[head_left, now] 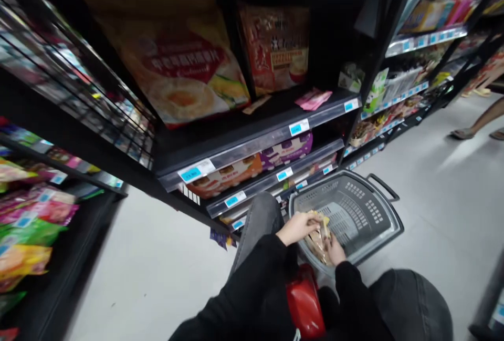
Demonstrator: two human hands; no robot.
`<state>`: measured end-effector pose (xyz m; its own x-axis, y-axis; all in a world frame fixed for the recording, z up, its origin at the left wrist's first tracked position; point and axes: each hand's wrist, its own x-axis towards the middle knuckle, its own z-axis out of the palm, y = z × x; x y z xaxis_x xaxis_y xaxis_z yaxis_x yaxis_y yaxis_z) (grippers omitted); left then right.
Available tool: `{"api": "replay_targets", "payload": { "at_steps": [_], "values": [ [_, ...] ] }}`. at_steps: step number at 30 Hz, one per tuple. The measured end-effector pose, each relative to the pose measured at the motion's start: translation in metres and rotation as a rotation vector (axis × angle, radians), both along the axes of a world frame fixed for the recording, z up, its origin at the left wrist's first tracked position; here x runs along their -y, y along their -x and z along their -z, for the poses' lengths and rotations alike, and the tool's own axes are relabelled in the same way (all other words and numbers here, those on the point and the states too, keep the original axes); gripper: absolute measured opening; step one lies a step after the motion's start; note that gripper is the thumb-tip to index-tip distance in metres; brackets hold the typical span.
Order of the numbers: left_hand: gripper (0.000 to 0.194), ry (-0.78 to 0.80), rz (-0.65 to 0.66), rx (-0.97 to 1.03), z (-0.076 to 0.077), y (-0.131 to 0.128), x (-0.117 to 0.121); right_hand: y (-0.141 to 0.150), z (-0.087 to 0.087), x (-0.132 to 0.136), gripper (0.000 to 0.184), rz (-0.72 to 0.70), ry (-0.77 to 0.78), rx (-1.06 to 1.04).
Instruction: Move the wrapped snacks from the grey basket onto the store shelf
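Over the grey plastic shopping basket (376,233), both my hands are on a small yellowish packet (325,227), whose print is too blurred to read. My left hand (300,227) reaches in from the left, its fingers closed on the packet's upper part. Lower down, my right hand (335,250) pinches the packet from the right side. Beneath them, a shiny beige-brown package (316,245) lies against the near left wall of the basket; part of it is hidden by my hands.
A black shelf (252,133) stands ahead, holding a large oatmeal bag (177,68), a red-brown bag (277,49) and a pink packet (314,99). My knees flank the basket, with a red bag (305,301) between them. A person's leg (482,119) shows in the right aisle.
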<state>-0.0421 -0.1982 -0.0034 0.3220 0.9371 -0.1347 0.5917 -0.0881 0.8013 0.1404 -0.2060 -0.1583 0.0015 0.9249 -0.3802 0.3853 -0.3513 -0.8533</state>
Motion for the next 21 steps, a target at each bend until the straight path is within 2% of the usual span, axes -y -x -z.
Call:
{"api": "replay_targets", "payload": {
  "at_steps": [2, 4, 7, 9, 11, 14, 18, 21],
  "values": [
    [0.021, -0.200, -0.145, 0.081, -0.048, 0.021, -0.010, 0.001, 0.009, -0.001, 0.021, -0.077, 0.080, 0.225],
    [0.023, -0.441, -0.307, 0.104, -0.103, 0.047, -0.031, -0.001, 0.017, -0.001, 0.024, -0.176, 0.117, 0.345],
    [0.026, -0.682, -0.485, 0.052, -0.177, 0.096, -0.086, -0.002, 0.026, -0.001, 0.022, -0.311, 0.123, 0.367],
    [0.025, -0.745, -0.541, -0.082, -0.207, 0.129, -0.132, -0.001, 0.031, 0.001, 0.021, -0.374, 0.126, 0.340],
    [0.027, -0.725, -0.571, -0.277, -0.219, 0.158, -0.174, 0.000, 0.036, 0.003, 0.019, -0.407, 0.129, 0.325],
    [0.034, -0.570, -0.583, -0.552, -0.209, 0.189, -0.214, 0.003, 0.039, 0.006, 0.015, -0.414, 0.128, 0.366],
    [0.037, -0.542, -0.584, -0.729, -0.187, 0.204, -0.230, 0.004, 0.033, 0.008, 0.019, -0.451, 0.143, 0.460],
    [0.039, -0.514, -0.565, -0.833, -0.184, 0.203, -0.230, 0.005, 0.025, 0.007, 0.028, -0.515, 0.179, 0.500]
  ]
}}
